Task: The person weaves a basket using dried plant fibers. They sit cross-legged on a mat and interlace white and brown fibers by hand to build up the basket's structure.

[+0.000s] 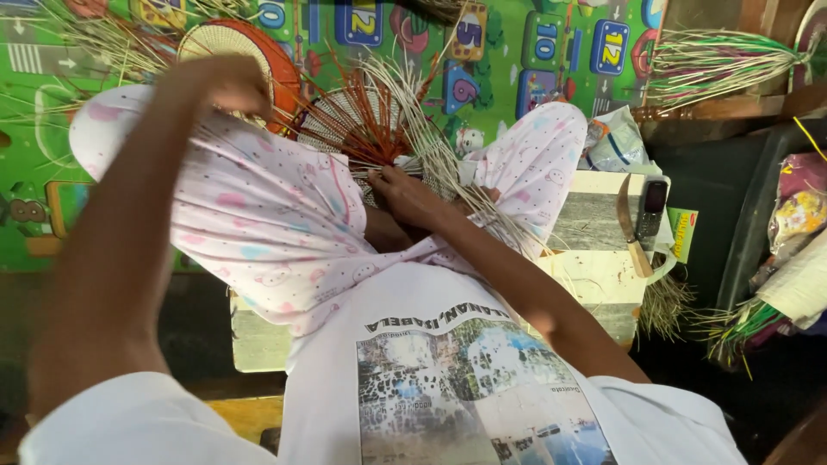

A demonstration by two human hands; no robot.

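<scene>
Between my knees stands a half-woven basket piece point(353, 129) of rust-brown and pale strips, with long loose strands point(448, 164) fanning out to the right. My right hand point(405, 196) presses on its lower edge and pinches the strands there. My left hand point(226, 84) is raised high on the left, fingers closed around thin pale strands pulled up from the weave. I sit with pink patterned trousers point(258, 215) spread to both sides.
A finished orange-and-tan woven disc point(258, 47) lies on the green play mat point(517, 52). Right of my knee a wooden block point(594, 220) bears a knife point(627, 226) and a small phone point(652, 207). Bundles of coloured strips point(724, 60) lie at the top right.
</scene>
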